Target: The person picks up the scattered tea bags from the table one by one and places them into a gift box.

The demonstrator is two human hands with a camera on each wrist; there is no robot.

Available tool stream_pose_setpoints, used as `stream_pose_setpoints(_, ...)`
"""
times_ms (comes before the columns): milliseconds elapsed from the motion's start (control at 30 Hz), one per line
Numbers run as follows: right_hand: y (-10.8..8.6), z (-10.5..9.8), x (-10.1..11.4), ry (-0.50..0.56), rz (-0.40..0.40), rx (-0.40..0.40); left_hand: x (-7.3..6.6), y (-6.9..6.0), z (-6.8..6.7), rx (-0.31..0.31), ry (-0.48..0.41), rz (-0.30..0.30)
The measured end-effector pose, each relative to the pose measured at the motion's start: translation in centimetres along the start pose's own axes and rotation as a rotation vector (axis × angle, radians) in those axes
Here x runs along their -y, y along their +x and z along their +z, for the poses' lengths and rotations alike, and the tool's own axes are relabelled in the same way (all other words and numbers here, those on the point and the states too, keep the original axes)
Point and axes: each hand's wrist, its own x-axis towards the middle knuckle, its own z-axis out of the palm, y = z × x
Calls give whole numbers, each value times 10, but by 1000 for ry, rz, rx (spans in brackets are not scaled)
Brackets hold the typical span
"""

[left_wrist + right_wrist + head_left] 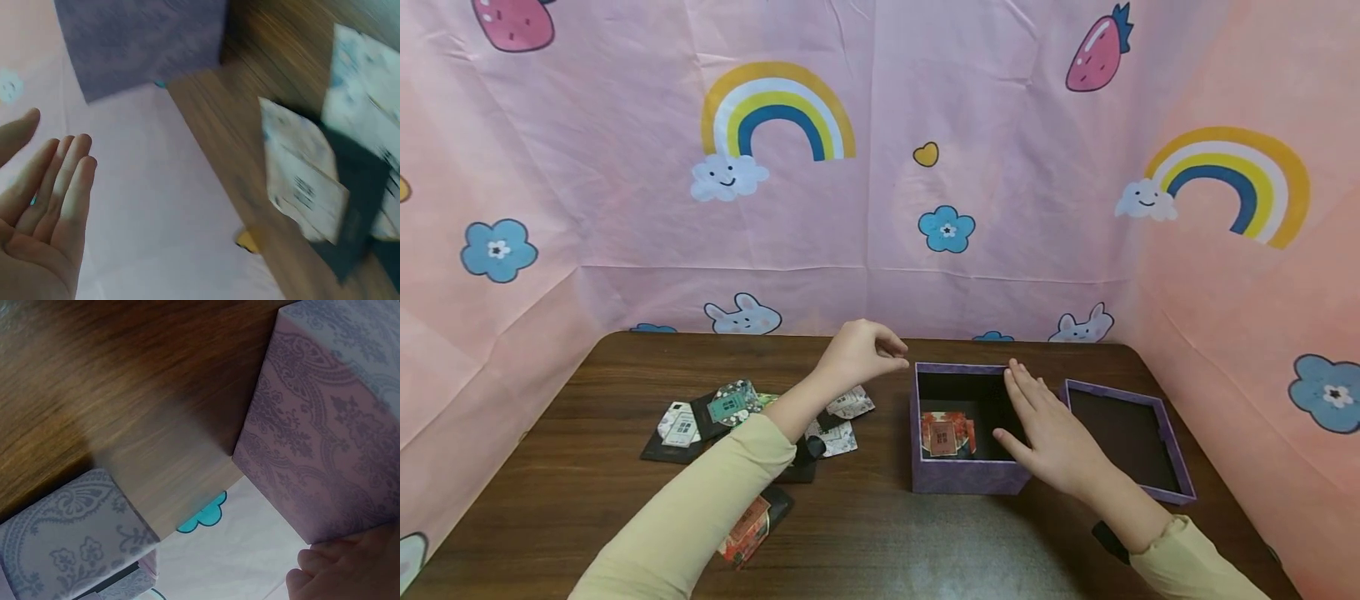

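An open purple box (966, 477) stands on the brown table (865, 550), with orange-red packets (943, 437) lying on its floor by the left wall; right of it a shallow purple lid (1123, 437) lies hollow side up; the left hand (861, 350) is raised between the loose packets and the box, its fingers close together and bent slightly toward the thumb, with a gap between; the right hand (1051, 433) rests on the box's right rim, its fingers nearly straight and side by side, the thumb spread over the opening; at left, a pile of dark packets with white and green labels (730, 407) is partly hidden by the left sleeve (700, 508); an orange-labelled packet (748, 531) lies nearer the person, and pale packets (833, 439) right of the forearm; a dark object (1108, 542), too covered to identify, shows beside the right forearm.
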Motion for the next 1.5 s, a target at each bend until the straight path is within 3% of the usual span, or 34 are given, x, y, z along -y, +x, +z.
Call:
stream_pose_setpoints(233,1,0,-1,1,1,1,41,-2,-7,21,-22,-51)
stream_pose_setpoints(467,2,1,0,-10,-2,7,85,-6,-7,-13,-58,-162)
stream_pose_setpoints(600,2,2,0,-8,-6,1,103,-7,-8,-27,-73,-210)
stream_pose_setpoints(767,1,2,0,-8,-7,-2,120,-9,-7,-17,-71,-214)
stream_pose_setpoints(967,0,2,-1,-12,-2,-4,132,-11,-4,79,-69,-188)
stream_pose_setpoints(1167,0,3,-1,-16,4,-1,133,-11,-1,183,-53,-148)
stream_pose_setpoints(1500,0,2,-1,-22,2,-7,128,-14,5,232,72,-62)
